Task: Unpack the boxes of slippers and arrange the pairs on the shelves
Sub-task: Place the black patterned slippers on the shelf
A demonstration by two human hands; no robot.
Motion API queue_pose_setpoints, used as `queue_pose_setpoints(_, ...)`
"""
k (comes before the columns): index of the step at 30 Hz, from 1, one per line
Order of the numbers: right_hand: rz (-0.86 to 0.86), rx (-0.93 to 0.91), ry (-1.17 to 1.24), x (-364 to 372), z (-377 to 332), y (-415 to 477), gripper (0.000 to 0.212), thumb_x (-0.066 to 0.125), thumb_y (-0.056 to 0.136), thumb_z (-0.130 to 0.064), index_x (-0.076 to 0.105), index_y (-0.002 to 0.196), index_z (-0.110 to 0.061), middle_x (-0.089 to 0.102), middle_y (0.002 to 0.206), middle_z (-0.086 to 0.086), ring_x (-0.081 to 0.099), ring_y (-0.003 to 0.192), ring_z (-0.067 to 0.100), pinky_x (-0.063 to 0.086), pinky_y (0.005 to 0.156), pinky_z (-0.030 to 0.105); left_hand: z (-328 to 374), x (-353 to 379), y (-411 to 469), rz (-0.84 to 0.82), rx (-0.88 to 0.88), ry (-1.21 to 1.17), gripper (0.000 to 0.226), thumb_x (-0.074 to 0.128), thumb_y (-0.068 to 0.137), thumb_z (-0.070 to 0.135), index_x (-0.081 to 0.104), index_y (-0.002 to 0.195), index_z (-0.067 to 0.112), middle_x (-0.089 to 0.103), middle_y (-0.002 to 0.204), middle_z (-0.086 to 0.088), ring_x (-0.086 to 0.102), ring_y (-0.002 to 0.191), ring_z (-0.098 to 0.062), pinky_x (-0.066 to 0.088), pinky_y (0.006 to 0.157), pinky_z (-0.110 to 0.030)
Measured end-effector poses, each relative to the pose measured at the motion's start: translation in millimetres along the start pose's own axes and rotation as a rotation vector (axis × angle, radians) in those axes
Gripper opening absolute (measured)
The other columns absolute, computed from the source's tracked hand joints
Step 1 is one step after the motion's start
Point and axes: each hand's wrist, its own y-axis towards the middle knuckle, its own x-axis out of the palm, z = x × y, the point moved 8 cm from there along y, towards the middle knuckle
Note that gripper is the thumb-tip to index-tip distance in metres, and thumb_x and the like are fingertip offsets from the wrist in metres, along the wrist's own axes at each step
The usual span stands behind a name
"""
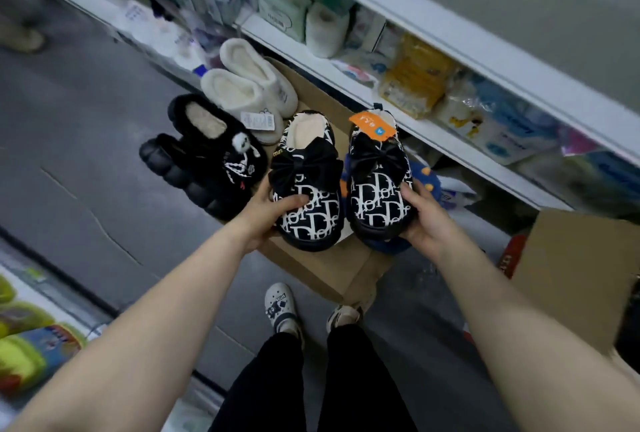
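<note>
My left hand point(266, 215) grips the toe of a black slipper with white lettering and a black bow point(308, 185). My right hand point(427, 220) grips its mate point(379, 178), which carries an orange tag. I hold both side by side over a flat brown cardboard box point(329, 269) on the floor. A black fluffy pair point(207, 161) and a cream fluffy pair point(252, 85) lie to the left on the box and floor. A blue slipper point(429, 177) shows partly beneath the right one.
White shelves point(398, 120) packed with boxed and bagged goods run along the right. Another open cardboard box point(581, 275) stands at the right edge. Colourful packages point(31, 352) fill a low shelf at the left. My feet point(280, 307) stand on the grey floor.
</note>
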Motion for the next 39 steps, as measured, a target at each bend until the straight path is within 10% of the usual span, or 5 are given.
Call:
queue_pose_setpoints(18,0.126,-0.572,0.021,-33,-126,-180,0.052,0.06,0.095,-0.015,0.048,0.142,-0.033,0.067,0.128,-0.001,0.065,0.115,0.025,0.053,0.093,0.048,143,137,-92,-0.3,0.328,0.202,0.073,0.086,0.054,0.024,0.055,0.119,0.037,0.072,0.11,0.003,0.07,0.096,-0.022,0.057,0.067,-0.037)
queue_pose_setpoints(39,0.547,-1.099,0.057,-230,-286,-399,0.039,0.06,0.095,-0.014,0.057,0.132,-0.026,0.068,0.125,-0.004,0.067,0.108,0.017,0.057,0.088,0.034,252,438,-181,-0.619,0.729,0.301,0.083,0.085,0.056,0.037,0.048,0.131,0.04,0.062,0.129,0.002,0.068,0.104,-0.023,0.058,0.081,-0.043)
